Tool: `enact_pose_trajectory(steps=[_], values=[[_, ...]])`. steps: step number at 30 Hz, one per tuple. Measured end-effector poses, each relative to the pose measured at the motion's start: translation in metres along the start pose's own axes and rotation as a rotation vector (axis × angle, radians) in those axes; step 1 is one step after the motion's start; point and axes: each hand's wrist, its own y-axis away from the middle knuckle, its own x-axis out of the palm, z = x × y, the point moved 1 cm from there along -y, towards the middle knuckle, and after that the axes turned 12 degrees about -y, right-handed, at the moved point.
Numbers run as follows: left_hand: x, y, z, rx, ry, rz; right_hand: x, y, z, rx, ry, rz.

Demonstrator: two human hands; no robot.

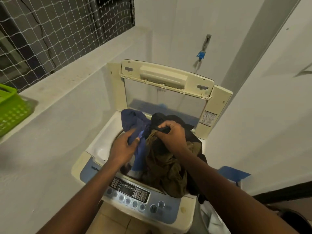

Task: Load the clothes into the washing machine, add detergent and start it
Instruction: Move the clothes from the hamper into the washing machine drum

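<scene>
A cream top-loading washing machine [101,144] stands below me with its lid [167,92] raised upright at the back. A heap of clothes fills the tub opening: a navy blue garment [133,120], a black garment [170,119] and an olive-brown one [167,168] that hangs over the front rim. My left hand [123,146] grips the navy garment above the tub's left side. My right hand [170,132] is closed on the black garment just beside it. The tub's inside is hidden under the cloth.
The control panel [133,195] with round buttons runs along the machine's front edge. A green plastic basket [10,108] sits on the ledge at the far left, below a netted window. A tap [202,51] is on the back wall. White walls stand close on both sides.
</scene>
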Motion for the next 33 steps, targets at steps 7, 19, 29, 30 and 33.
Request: enact_pose_trajectory(steps=[7,19,29,30,33], values=[[0.019,0.006,0.009,0.006,-0.111,0.183,0.009,0.002,-0.014,0.121,0.023,0.271],[0.06,0.015,-0.003,0.064,-0.079,0.226,-0.119,0.071,-0.098,0.371,0.375,0.223],[0.122,0.03,-0.043,0.204,-0.131,0.385,-0.115,0.105,-0.145,0.456,0.243,0.168],[0.125,0.032,-0.046,0.214,-0.13,0.386,-0.116,0.102,-0.14,0.439,0.284,0.153],[0.132,0.035,-0.056,0.242,-0.135,0.389,-0.114,0.082,-0.118,0.341,0.389,0.176]])
